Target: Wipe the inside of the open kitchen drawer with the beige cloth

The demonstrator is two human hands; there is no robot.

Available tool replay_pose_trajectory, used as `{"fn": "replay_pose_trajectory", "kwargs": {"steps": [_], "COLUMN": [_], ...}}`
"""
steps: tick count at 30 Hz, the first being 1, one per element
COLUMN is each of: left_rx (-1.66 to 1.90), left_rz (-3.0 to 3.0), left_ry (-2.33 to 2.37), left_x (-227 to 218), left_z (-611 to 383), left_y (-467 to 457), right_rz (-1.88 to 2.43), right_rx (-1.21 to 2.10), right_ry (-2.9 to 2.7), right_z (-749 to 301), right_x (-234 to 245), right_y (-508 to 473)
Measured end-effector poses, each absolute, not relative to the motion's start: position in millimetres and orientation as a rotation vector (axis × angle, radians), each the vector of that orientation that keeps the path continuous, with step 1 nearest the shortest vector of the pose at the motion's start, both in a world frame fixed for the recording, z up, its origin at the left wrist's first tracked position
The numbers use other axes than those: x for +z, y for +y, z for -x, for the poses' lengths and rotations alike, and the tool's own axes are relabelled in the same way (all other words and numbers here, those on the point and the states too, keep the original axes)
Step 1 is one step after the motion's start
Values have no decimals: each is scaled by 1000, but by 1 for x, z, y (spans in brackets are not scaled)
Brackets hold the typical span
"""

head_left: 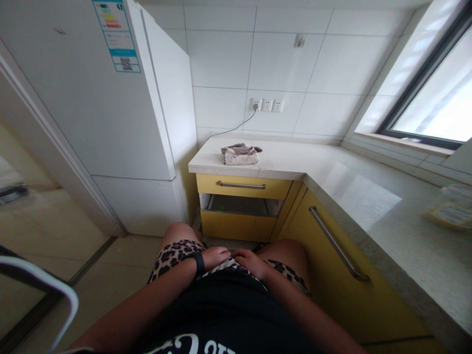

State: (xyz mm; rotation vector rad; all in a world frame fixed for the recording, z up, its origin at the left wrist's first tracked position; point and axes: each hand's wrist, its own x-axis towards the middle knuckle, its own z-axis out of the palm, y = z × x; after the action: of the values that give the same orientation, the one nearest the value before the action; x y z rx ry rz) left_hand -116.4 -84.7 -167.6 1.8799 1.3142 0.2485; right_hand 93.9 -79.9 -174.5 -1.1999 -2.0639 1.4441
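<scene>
My left hand [217, 257], with a dark band [199, 263] round its wrist, rests on my lap over the leopard-print shorts [173, 255]. Close beside it lies my right hand [251, 261], and the fingertips of the two almost meet. Neither hand holds anything that I can see; their fingers lie loosely on the cloth. Ahead of my knees stands a yellow drawer unit [238, 226] with a metal handle [242, 185] on its top drawer. A gap below that drawer shows a grey drawer interior [239, 204]. On the counter above sits a folded grey-brown cloth [241, 155].
A white fridge [129, 123] rises at the left. The pale counter [332, 162] bends round to the right, over a yellow cabinet door [324, 275]. A clear package with yellow contents [452, 214] lies at far right. A plugged cord [236, 129] runs from the wall sockets [267, 104].
</scene>
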Motion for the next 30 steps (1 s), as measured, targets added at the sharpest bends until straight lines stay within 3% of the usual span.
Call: {"fn": "replay_pose_trajectory", "kwargs": {"steps": [30], "left_rx": [257], "left_rz": [-1880], "left_ry": [1308], "left_x": [-171], "left_z": [118], "left_y": [-85], "right_rz": [1183], "right_rx": [1459], "right_ry": [-2054], "right_z": [-94], "right_x": [-172], "right_y": [-81]}}
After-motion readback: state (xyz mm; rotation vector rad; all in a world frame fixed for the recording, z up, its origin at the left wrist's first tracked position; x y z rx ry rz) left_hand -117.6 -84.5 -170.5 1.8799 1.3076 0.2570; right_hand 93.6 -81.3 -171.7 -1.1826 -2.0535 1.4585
